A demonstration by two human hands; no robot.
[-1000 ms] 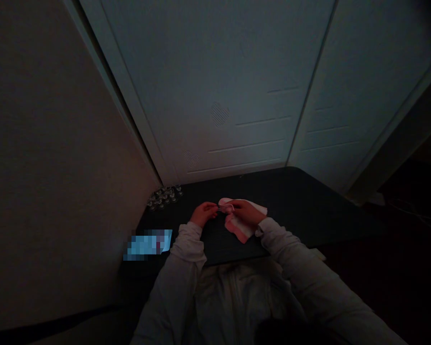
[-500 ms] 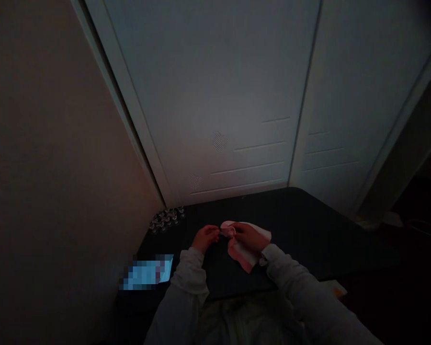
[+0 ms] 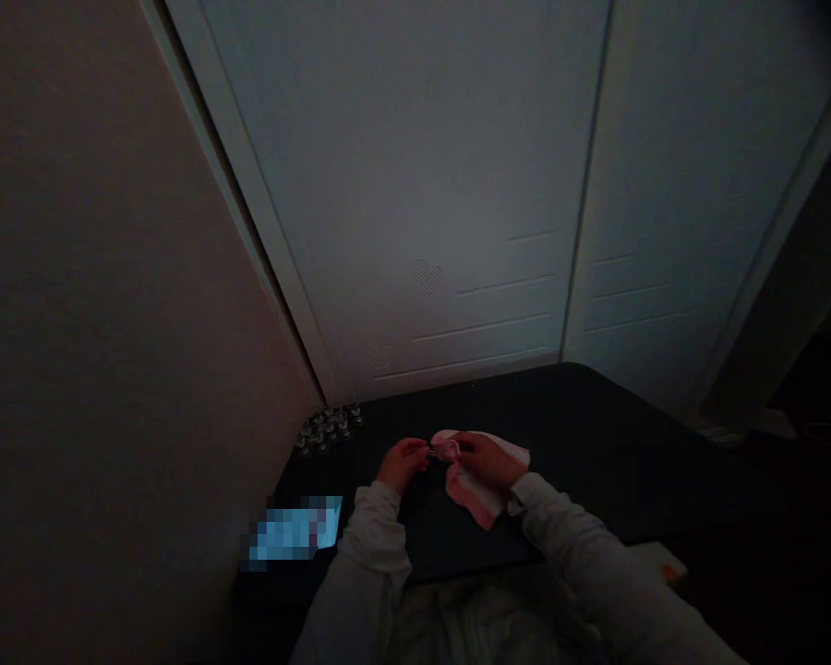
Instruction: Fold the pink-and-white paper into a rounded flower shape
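Note:
A small pink and white cloth [image 3: 481,494] lies on a dark table [image 3: 596,462] in dim light. My right hand [image 3: 485,459] is closed on the cloth's upper left corner, lifting a fold of it. My left hand [image 3: 403,460] sits just to the left, fingers pinched together near that same corner. Something thin seems to span between the two hands, but it is too small and dark to name. Both arms wear pale long sleeves.
A cluster of several small shiny objects [image 3: 329,427] sits at the table's back left corner. A blurred blue rectangle [image 3: 295,533] lies at the table's left edge. White panelled doors [image 3: 457,231] stand behind the table, a plain wall [image 3: 111,323] to the left.
The camera view has shifted, so the hands and cloth sit lower in the picture. Both hands stay pinched at the cloth's corner with hardly any movement between them.

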